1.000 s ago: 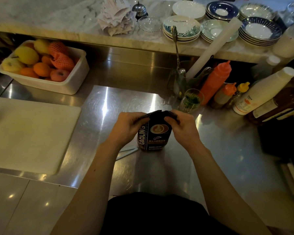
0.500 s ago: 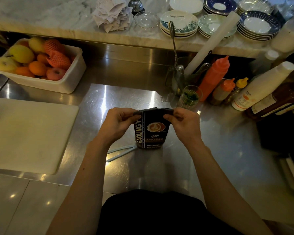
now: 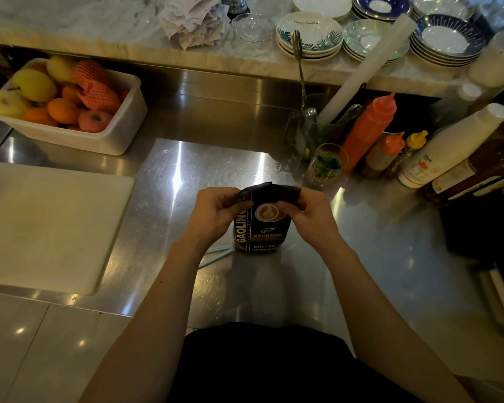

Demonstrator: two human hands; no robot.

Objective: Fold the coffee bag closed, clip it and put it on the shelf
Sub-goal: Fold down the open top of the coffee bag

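Note:
A dark coffee bag [image 3: 264, 228] with a latte picture and white lettering stands upright on the steel counter [image 3: 361, 257]. My left hand [image 3: 216, 212] pinches the top left corner of the bag. My right hand [image 3: 309, 212] pinches the top right corner. The bag's top edge is bent over between my fingers. A pale long clip [image 3: 216, 255] lies on the counter just left of the bag's base, partly hidden by my left wrist.
A white cutting board [image 3: 50, 222] lies at the left. A white tub of fruit [image 3: 120, 135] sits at the back left. Sauce bottles [image 3: 367, 132], a glass [image 3: 326, 167] and a utensil holder [image 3: 306, 135] crowd the back right. Plates [image 3: 309, 39] stack on the marble ledge.
The bag's top has been creased further between both hands, which stayed on its upper corners. The view shifted slightly.

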